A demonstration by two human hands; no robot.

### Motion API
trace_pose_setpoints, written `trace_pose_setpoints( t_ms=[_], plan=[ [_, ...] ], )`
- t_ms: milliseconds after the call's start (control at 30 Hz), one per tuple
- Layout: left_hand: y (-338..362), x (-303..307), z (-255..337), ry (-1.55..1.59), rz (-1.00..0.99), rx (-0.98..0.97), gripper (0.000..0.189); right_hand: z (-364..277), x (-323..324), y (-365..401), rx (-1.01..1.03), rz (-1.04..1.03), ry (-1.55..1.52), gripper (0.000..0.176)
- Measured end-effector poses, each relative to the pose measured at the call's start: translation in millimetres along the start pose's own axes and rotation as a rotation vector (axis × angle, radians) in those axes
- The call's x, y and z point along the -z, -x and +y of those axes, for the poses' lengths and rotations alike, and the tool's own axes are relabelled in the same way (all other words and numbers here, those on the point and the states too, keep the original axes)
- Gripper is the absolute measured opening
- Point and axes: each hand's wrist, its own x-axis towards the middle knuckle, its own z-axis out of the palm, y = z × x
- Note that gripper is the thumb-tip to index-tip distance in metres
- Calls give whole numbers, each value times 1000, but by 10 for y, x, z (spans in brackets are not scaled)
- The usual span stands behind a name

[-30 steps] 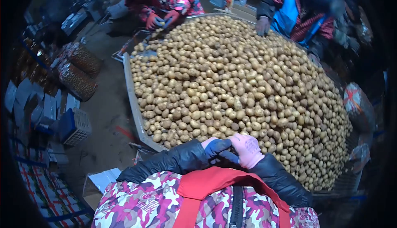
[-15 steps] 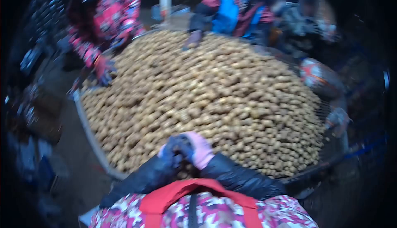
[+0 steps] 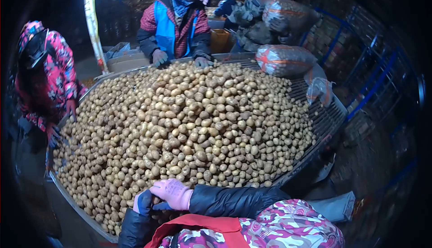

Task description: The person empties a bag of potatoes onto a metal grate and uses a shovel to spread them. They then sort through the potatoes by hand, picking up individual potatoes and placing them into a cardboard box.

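Note:
A large heap of potatoes [image 3: 193, 126] covers a wide slatted metal table [image 3: 326, 113]. At the near edge of the heap my two gloved hands come together. My right hand [image 3: 173, 194], in a pink glove, reaches across to the left, its fingers curled. Beside it, lower left, is my left hand [image 3: 144, 202], in a pink and blue glove, partly hidden by the other. Something small and brownish shows between them, too covered to make out. Potatoes lie right beyond both hands.
A co-worker in a blue vest [image 3: 162, 27] has both hands on the heap's far side. Another in a pink patterned jacket [image 3: 60, 63] reaches in at left. Behind, a person holds a full sack [image 3: 288, 16]; another sack [image 3: 285, 60] lies on the table's far right.
The view has swung to the right and is sharper. My hands now appear lower and further left, still together. The blue-vested co-worker's hands both rest at the heap.

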Motion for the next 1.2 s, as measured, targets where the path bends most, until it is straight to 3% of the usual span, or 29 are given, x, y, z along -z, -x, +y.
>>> trace_pose_setpoints(
  t_ms=[167, 300, 433, 533, 567, 633, 1000, 1067, 1100, 1133, 1200],
  plan=[
    [-4, -51, -36, -238, 77, -145, 15, -45, 66, 8, -109, -68, 25, 39],
    [-1, 23, -67, -220, -247, -42, 41, -42, 55, 62, -97, -53, -8, 42],
    [54, 5, -202, -175, -318, 48, 60, -107, 98, 129, -143, -22, -33, 44],
    [76, -80, -479, 133, -251, 219, 73, -130, 143, 136, -175, -35, 10, 44],
    [71, -169, -474, 160, -129, 197, 43, -125, 168, 146, -167, -40, 18, 44],
    [28, -226, -536, 196, 18, 161, 14, -109, 175, 146, -156, -43, -8, 42],
    [50, -98, 562, -353, -171, 43, 73, 39, -33, 174, -51, -74, 14, 48],
    [31, -137, 584, 18, -126, 228, 72, 16, -43, 179, -44, -60, 15, 52],
    [23, -168, 591, 390, -71, 410, 72, 15, -42, 183, -41, -50, -14, 51],
    [28, -230, 625, 385, -79, 417, 72, -11, -5, 176, -37, -39, -45, 49],
    [25, -331, 671, 923, 116, 519, 65, -29, 8, 157, -50, -68, -44, 54]
  ],
)
